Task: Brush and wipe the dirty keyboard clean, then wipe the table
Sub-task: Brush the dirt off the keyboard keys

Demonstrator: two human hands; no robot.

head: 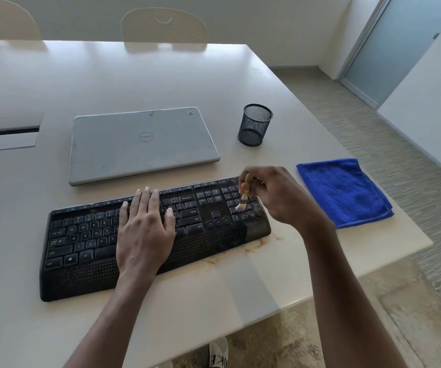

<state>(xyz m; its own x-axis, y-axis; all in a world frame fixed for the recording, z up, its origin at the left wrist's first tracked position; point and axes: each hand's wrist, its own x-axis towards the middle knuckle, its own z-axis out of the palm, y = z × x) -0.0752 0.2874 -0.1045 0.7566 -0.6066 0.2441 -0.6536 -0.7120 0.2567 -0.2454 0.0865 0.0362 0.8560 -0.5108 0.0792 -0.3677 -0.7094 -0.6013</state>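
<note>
Table: glossy cream-white table, brownish smears on it right at the front-right edge of the flat black keyboard.
Room: carpeted floor off to the keyboard's right.
Cup: black wire-mesh pen cup, upright behind the keyboard's right end.
Other stuff: shut grey laptop just behind the keyboard, folded blue microfibre cloth to its right.
Left hand: flat, fingers straight, pressing mid-keyboard.
Right hand: pinching a small wooden-handled brush, bristles on the numpad keys.

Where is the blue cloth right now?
In the head view, the blue cloth lies folded at the right edge of the table, just right of the keyboard.
</note>
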